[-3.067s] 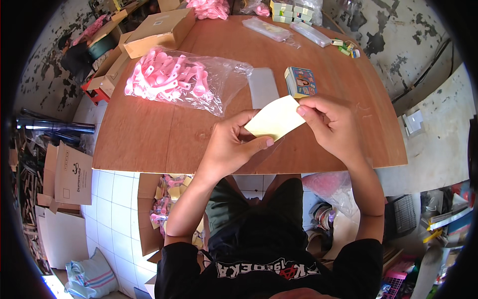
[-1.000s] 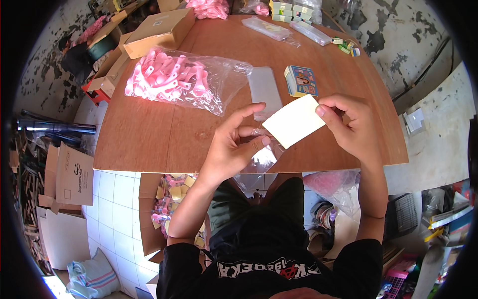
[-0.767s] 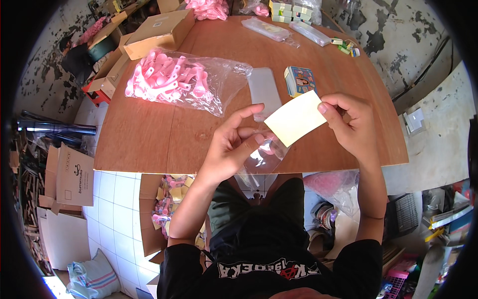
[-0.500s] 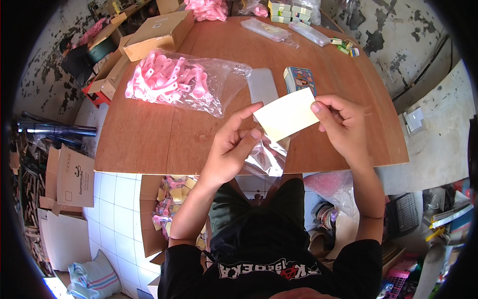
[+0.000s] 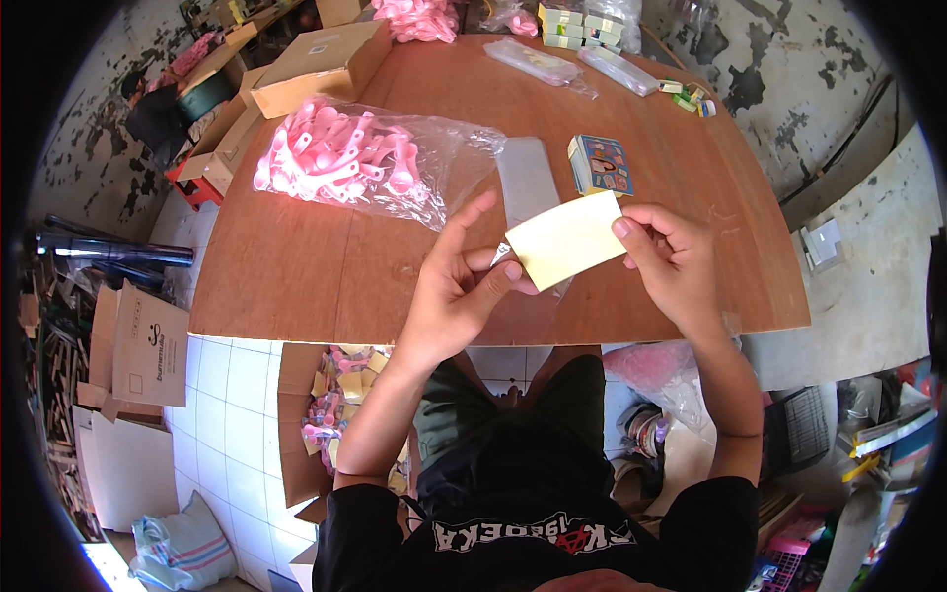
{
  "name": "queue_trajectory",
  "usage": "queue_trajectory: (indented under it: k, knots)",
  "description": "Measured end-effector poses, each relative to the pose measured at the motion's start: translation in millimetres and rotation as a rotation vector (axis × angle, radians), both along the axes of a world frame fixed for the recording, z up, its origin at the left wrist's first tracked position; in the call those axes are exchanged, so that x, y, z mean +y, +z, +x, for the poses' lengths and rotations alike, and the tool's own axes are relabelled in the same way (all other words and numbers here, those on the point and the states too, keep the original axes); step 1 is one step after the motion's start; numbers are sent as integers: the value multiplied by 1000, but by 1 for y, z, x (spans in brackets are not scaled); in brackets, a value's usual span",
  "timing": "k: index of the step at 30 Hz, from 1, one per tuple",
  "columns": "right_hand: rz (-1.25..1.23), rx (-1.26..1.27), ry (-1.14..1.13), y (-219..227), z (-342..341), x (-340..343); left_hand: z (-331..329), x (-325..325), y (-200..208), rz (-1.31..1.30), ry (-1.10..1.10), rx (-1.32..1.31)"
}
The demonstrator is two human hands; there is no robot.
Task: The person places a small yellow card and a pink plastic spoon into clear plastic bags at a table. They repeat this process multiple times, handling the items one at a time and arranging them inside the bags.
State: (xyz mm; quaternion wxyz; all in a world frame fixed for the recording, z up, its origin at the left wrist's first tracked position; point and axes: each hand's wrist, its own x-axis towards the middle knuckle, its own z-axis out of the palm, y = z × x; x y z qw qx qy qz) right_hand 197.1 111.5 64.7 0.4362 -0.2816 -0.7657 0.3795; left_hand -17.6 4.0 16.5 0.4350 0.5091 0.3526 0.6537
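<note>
A blank pale-yellow card (image 5: 567, 240) is held up above the table's near edge. My right hand (image 5: 673, 259) pinches its right end between thumb and fingers. At its left end, my left hand (image 5: 464, 281) has thumb and middle fingers closed on a clear plastic bag (image 5: 533, 314), with the index finger raised. The bag hangs below the card, hard to see; whether the card's edge is inside it I cannot tell. Just beyond the card stand a stack of printed cards (image 5: 602, 166) and a pile of flat clear bags (image 5: 529, 176).
On the brown table (image 5: 286, 286), a clear bag of pink spoons (image 5: 340, 158) lies left, before a cardboard box (image 5: 321, 67). Flat packets (image 5: 619, 71) and small boxes (image 5: 582, 25) sit at the far side. Below, an open carton (image 5: 301, 414) holds yellow cards and pink pieces.
My left index finger has lifted off the card's corner. The card has shifted slightly down, and the shiny bag beneath it has swung and shows less. The right hand keeps its pinch.
</note>
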Motion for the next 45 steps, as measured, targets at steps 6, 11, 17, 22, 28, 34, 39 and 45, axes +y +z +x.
queue_trajectory:
  k: [6, 11, 17, 22, 28, 34, 39, 45]
  knots:
    - [114, -290, 144, 26, 6, 1, 3, -2, 7, -56, -71, 86]
    - [56, -192, 150, 14, -13, -15, 12, -2, 6, -91, -118, 20]
    - [-21, -257, 297, 8, -13, -23, 12, -5, 4, -135, -57, 59]
    - [268, -315, 360, 3, -17, -26, 16, -7, -5, -10, 118, 54]
    - [136, -249, 315, 6, -24, -33, 16, -23, 2, -97, 208, 213]
    - [230, -343, 347, 7, -31, -31, 16, -20, -6, 45, 329, 235]
    - [-122, -506, 510, 14, -43, -28, 16, -23, -9, 75, 387, 277]
    - [-73, -382, 645, 1, -63, -6, 3, -27, -11, 149, 558, 490]
